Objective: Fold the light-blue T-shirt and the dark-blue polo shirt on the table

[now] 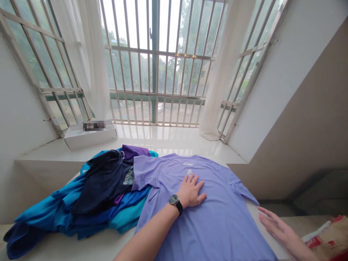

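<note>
A lavender T-shirt (217,217) lies spread out, its collar toward the window and a small white print on its upper middle. My left hand (191,190), with a black-strapped watch (176,204) on the wrist, rests flat on the shirt just below that print, fingers spread. Off the shirt's right side, near its sleeve, is my right hand (277,224), fingers stretched out and holding nothing. The shirt's left sleeve lies against a heap of blue and teal clothes (62,203), with a dark navy garment (100,185) on top.
A white windowsill (163,139) runs behind the clothes, below a barred window (163,72). An open white box (91,139) sits on its left part. Sheer curtains (220,90) hang at both sides. A brown and red bag (331,237) is at the lower right.
</note>
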Demonstrator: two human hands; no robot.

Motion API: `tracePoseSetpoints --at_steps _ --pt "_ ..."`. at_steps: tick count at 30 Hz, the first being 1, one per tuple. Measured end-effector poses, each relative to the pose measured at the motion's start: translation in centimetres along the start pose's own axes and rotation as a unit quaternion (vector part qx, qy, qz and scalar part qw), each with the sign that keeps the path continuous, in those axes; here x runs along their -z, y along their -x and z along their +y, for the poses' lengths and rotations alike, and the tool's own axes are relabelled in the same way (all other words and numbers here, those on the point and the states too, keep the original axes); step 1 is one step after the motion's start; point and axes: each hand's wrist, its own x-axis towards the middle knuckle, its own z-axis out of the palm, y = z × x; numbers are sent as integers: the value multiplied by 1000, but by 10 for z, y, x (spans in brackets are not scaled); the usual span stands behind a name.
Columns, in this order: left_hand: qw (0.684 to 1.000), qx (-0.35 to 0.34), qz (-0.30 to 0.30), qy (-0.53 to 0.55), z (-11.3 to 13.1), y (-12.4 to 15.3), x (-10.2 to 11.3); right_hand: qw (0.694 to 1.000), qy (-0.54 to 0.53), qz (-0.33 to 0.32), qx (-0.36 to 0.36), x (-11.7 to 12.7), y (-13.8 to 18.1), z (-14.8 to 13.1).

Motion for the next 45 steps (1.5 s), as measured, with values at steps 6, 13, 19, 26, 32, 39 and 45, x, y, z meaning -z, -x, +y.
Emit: tracePoseSetpoints --at_steps 6,13,19,26,32,39,45 --pt "1000 -2 12 7 -2 0 0 980 -162 -86 -78 -21 -21 -13" --pt "1000 1 8 7 -5 -3 -1 995 -59 -4 -82 -28 -49 -26" --pt "1000 -6 -2 2 -6 -6 -3 975 -203 -61 -62 -42 -58 -48" --pt "1000 -6 5 -12 -6 -7 -5 957 -273 52 -79 -61 -84 -48" --pt "1000 -7 13 -13 -7 -7 -6 974 -190 124 -3 -83 -96 -42" --pt "999 -15 36 -8 -7 -8 -6 886 242 -80 387 -129 -49 -38" --pt "998 -19 59 21 -9 -10 -4 876 276 -18 395 -131 -57 -40"
